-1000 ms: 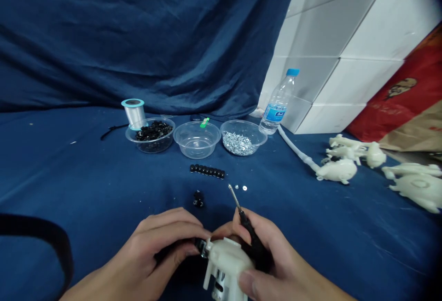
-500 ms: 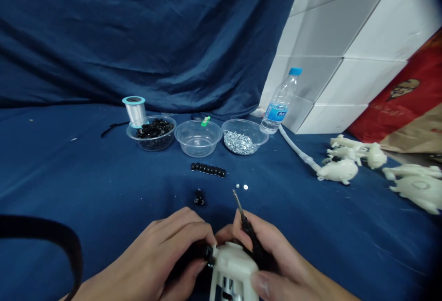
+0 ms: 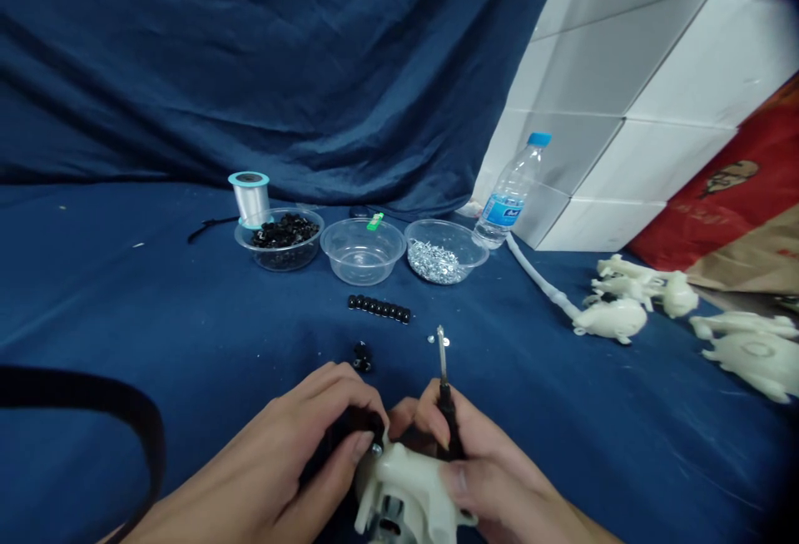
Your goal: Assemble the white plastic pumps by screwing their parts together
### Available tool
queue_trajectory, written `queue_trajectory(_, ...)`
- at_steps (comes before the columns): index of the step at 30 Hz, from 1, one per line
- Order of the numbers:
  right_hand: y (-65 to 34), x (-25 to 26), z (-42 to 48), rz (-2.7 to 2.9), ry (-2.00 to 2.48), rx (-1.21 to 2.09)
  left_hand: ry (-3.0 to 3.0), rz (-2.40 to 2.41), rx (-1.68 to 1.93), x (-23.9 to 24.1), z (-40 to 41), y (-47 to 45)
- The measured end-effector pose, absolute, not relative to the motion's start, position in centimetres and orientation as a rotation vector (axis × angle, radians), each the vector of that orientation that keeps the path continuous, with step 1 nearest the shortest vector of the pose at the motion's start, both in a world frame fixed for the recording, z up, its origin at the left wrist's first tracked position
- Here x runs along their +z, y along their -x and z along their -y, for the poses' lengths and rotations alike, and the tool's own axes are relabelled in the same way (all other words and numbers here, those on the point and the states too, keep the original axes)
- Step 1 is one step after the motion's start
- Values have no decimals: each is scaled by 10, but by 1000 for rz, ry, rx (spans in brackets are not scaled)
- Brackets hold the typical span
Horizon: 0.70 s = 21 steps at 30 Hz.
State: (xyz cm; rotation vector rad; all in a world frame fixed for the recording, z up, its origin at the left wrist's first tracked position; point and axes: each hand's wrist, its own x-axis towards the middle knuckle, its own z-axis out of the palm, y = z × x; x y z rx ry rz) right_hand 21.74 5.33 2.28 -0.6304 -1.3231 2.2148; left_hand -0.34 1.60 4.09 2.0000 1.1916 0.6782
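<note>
Low in the head view, my right hand (image 3: 493,461) grips a cream plastic housing (image 3: 415,477) with its thumb, and a black-handled screwdriver (image 3: 444,390) lies through the same hand, tip up. My left hand (image 3: 312,444) pinches a small black part (image 3: 375,425) against the housing's left side, with a bit of bright metal showing beside the thumb. A grey and black piece (image 3: 390,513) sits inside the housing's opening. Just beyond my left hand lie a few black parts (image 3: 361,357). Farther off is a row of black beads or rollers (image 3: 379,309).
Across the back stand clear bowls: one of black parts (image 3: 285,232), a middle bowl (image 3: 363,274) and one of silvery screws (image 3: 435,261). A spool (image 3: 250,195) is behind them. A water bottle (image 3: 508,195), cream plastic figures (image 3: 612,318) and white boxes (image 3: 599,157) are on the right.
The housing has tilted and shifted slightly left in my hands, showing more of its inside. The screwdriver has swung more upright. My left fingers stay at the small black part.
</note>
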Motion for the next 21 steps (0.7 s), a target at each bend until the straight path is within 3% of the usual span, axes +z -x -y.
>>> queue_trajectory(8,-213,36,-55,1583,721,1953,-2070,-1114,788,24,-13,2)
queue_trajectory(21,-214,35,-43,1574,692,1846,-1791,-1193,1203,19,1,-20)
